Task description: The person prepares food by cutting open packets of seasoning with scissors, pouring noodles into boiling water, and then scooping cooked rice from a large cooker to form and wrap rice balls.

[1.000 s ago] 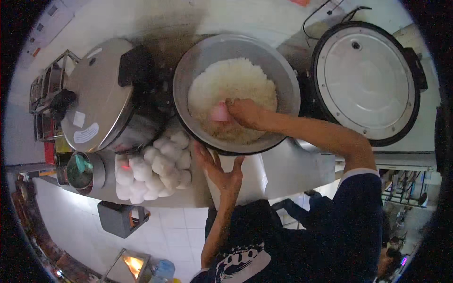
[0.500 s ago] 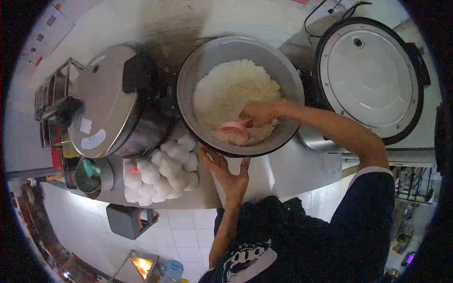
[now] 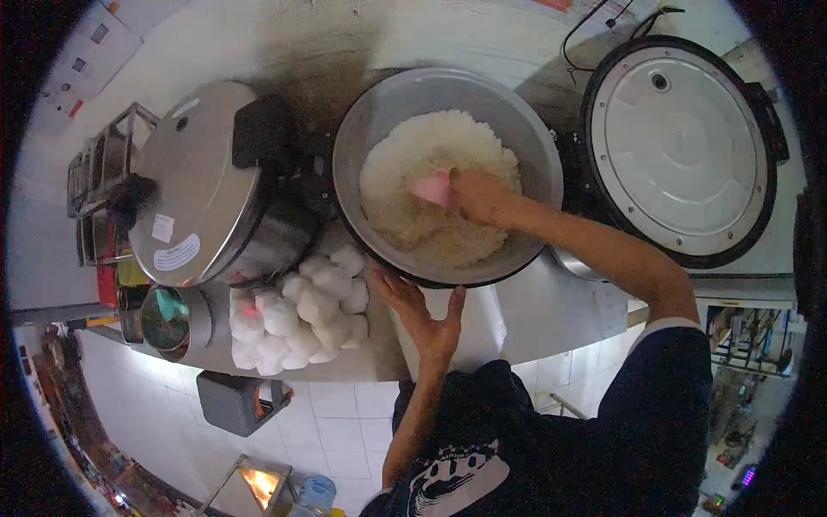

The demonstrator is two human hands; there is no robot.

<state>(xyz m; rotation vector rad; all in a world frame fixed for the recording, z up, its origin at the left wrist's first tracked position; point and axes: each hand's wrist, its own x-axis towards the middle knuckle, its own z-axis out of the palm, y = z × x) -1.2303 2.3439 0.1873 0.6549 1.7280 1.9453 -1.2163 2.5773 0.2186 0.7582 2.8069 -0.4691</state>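
A wide grey pot (image 3: 362, 112) holds a mound of white rice (image 3: 439, 142), lower and flatter toward me. Inside it, my right hand (image 3: 478, 198) is closed round a pink scoop (image 3: 433, 189), which rests at the middle of the rice; its grip is hidden in the fingers. Against the pot's near rim, my left hand (image 3: 424, 320) lies with thumb and fingers spread, steadying or touching the outer wall. Just left of that hand sits a heap of white, rounded wrapped bundles (image 3: 297, 314).
At left stands a closed steel rice cooker (image 3: 194, 189) with black handles. A raised round lid (image 3: 680, 146) is at right. A round container with a green item (image 3: 172, 303) and a wire rack (image 3: 112, 164) stand at the left. A dark stool (image 3: 231, 401) is on the tiled floor.
My right hand and the pink scoop have moved away from the pot's near side, up to the middle of the rice. My left hand stays at the rim.
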